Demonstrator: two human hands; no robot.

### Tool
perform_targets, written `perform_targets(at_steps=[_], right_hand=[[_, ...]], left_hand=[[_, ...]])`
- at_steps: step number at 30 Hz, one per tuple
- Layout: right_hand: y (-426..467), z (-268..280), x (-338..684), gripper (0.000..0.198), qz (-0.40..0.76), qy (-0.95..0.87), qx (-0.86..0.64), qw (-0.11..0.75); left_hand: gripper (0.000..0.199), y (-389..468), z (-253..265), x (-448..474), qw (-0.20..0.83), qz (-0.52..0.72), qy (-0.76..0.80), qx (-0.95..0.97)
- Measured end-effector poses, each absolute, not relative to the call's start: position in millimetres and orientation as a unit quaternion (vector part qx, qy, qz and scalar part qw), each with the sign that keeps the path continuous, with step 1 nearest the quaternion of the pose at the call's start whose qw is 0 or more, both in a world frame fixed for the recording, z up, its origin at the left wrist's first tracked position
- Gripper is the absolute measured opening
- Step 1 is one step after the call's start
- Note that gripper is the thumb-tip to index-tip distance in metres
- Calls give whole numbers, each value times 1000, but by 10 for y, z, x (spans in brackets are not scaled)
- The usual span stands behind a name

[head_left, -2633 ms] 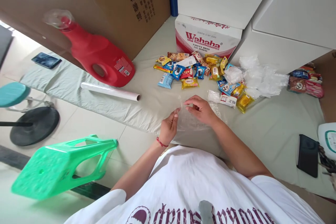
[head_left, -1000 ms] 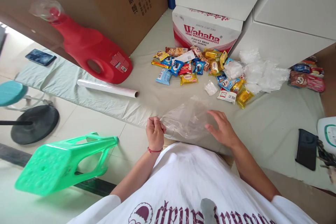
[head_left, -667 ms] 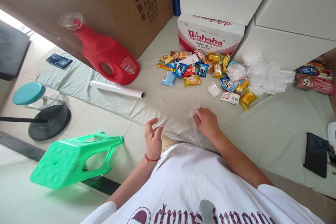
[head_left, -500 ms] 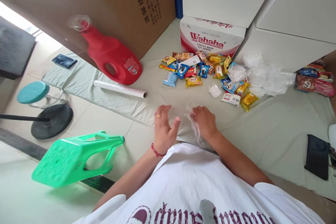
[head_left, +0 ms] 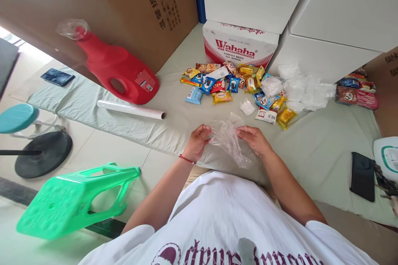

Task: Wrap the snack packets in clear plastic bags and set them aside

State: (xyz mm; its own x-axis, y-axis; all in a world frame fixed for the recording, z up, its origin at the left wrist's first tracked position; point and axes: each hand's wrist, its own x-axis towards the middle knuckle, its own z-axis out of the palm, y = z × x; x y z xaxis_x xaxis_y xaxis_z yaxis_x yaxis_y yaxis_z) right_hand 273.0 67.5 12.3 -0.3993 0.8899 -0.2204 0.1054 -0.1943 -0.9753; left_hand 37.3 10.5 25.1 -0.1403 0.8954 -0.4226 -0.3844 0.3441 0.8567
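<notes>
A crumpled clear plastic bag [head_left: 228,134] is stretched between my two hands, just above the cloth-covered surface. My left hand [head_left: 198,143], with a red string bracelet at the wrist, pinches its left edge. On the other side my right hand [head_left: 253,138] grips the bag between thumb and fingers. Beyond the hands lies a pile of small wrapped snacks [head_left: 219,86] in blue, red and yellow packets. A small folded clear plastic piece [head_left: 247,107] lies nearest to the bag. To the right of the snacks is a heap of crumpled clear plastic bags [head_left: 306,89].
A Wahaba-style white and red carton [head_left: 239,45] stands behind the snacks. At left are a red detergent bottle [head_left: 121,70], a white roll [head_left: 130,109] and a phone [head_left: 57,77]. A green plastic stool [head_left: 74,198] lies tipped on the floor. A black phone [head_left: 362,176] rests at right.
My left hand was open and apart from the bag; it now pinches its edge. The bag is spread wider between both hands. The whole view has shifted slightly.
</notes>
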Motion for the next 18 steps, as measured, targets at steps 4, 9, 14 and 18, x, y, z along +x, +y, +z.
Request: perform_targets(at_steps=[4,9,14,18], right_hand=[[747,104,2922,49,610,-451,-520,392],[936,94,3233,55,566,-453,-579,374],[1130,-21,3483,57,488,-551,-603,306],[1157,64,3540,50,287,-686,-639,197]], left_hand=[[55,206,140,272,625,555,515,189],[55,350,-24,114,596,554,537,221],[52,452,-136,5,602,483,549,321],[41,521,-201,34,593,436,584,342]])
